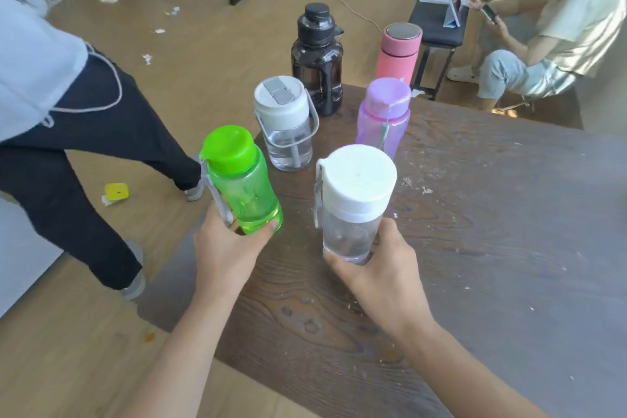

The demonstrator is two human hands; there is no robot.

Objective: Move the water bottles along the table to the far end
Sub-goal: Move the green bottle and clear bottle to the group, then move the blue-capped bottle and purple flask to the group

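Both hands grip capped bottles.

6 bottles (2 held), 1 table, 2 hands, 3 bystanders

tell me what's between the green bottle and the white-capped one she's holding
Nothing: the head view shows only bare table between the green bottle and the white-capped bottle.
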